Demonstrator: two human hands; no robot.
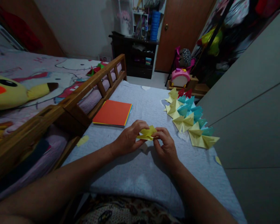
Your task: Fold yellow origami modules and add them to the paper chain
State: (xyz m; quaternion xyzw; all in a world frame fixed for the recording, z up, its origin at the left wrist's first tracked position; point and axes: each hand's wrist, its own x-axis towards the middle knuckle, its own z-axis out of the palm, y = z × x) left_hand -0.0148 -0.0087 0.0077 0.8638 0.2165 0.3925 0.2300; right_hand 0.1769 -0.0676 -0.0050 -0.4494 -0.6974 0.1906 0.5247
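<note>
A small folded piece of yellow origami paper is held up between my two hands, a little above the bed sheet. My left hand pinches its left side between thumb and fingers. On the right side, the fingertips and thumb of my right hand are closed on the same paper. My fingers cover part of the folds, so its full shape cannot be made out. Left of my hands lies a stack of coloured paper with an orange sheet on top. To the right stand several folded yellow paper pieces and turquoise paper pieces.
The sheet-covered bed spreads under my arms. A wooden rail borders it on the left, with another bed and a yellow plush toy beyond. A pale cabinet stands close on the right. Dark red folded paper sits behind the turquoise pieces.
</note>
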